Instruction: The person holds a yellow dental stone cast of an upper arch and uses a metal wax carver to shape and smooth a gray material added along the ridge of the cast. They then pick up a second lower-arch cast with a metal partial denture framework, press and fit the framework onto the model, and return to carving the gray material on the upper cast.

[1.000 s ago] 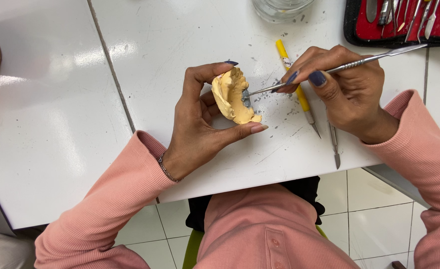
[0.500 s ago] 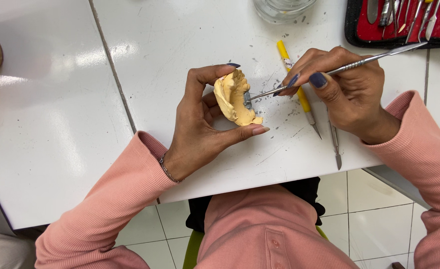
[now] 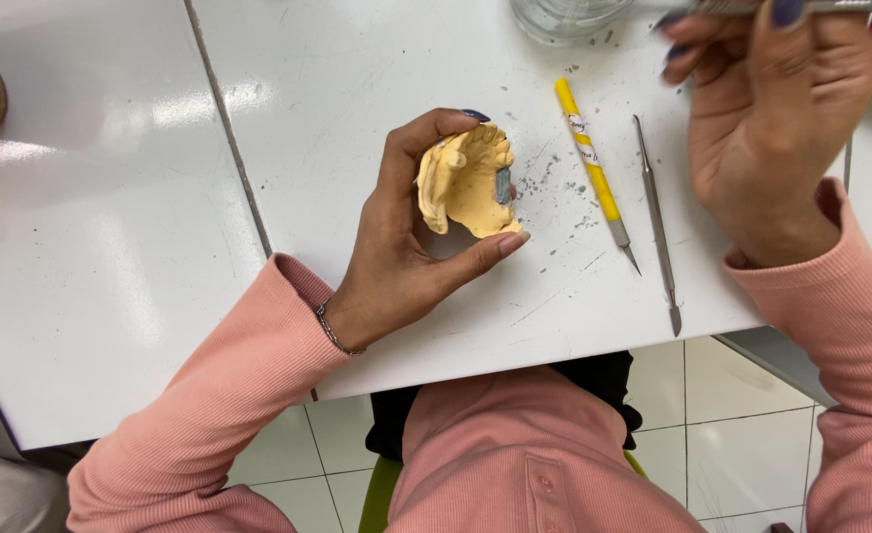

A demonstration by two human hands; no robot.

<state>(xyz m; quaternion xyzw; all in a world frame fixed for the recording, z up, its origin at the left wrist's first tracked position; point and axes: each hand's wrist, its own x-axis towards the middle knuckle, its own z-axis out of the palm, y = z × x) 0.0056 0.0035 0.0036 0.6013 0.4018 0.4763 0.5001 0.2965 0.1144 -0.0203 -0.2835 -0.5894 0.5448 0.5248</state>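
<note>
I keep my left hand (image 3: 406,247) gripping the yellow tooth model (image 3: 465,183) steady while my right hand (image 3: 771,118) pinches the metal pick (image 3: 850,6)

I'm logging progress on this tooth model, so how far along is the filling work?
A grey patch already sits on the yellow plaster model, which the left hand holds. The right hand holds a metal tool near the top edge, away from the model. Grey crumbs lie scattered on the table; two other tools lie unused. What remains cannot be judged.

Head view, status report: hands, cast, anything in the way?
Left hand grips yellow dental cast. Right hand raised, holding metal instrument. Two tools lie alongside.
</note>
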